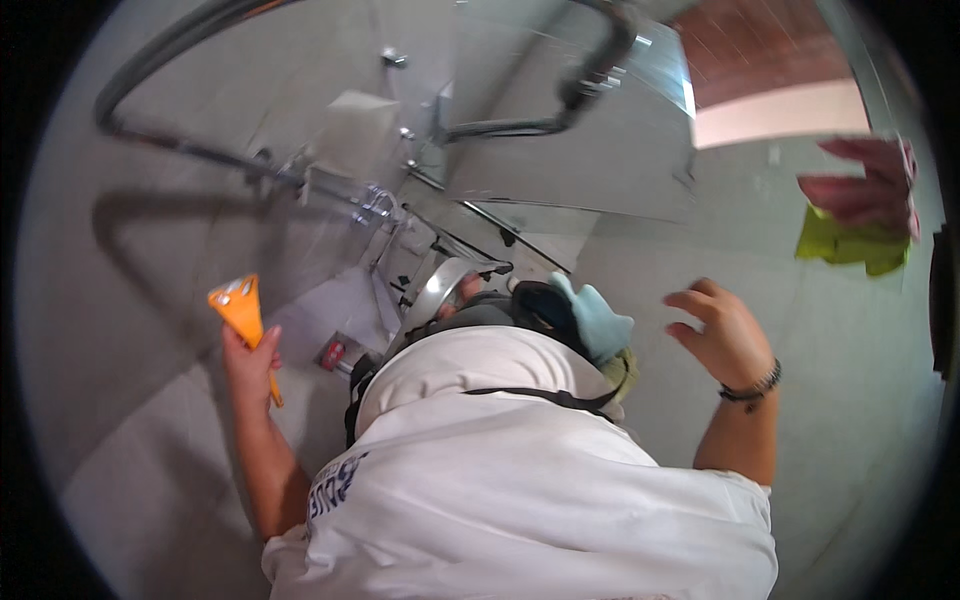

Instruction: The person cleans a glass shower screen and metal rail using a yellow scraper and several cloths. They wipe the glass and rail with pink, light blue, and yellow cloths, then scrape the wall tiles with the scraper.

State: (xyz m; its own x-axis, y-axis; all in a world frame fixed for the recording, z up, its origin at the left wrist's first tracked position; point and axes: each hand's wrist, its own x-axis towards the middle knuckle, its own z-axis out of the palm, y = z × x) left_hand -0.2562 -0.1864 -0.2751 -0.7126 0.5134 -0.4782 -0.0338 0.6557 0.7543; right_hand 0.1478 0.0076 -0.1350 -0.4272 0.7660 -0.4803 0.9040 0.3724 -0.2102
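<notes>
My left hand (251, 360) grips the handle of an orange plastic scraper (238, 306), its wide head pointing up and away from me. On the other side, my right hand (712, 322) is raised with fingers apart and holds nothing; a dark bracelet circles that wrist. Light blue cloth or glove material (601, 319) and an olive cloth (621, 373) hang at my waist, near a black strap (547, 395).
A dark curved rail or hose (202, 154) runs across the upper left before the tiled wall. A glossy panel (570, 142) is at the top centre. Pink (862, 180) and yellow-green cloths (851, 240) hang at right. A small box (341, 352) lies low at left.
</notes>
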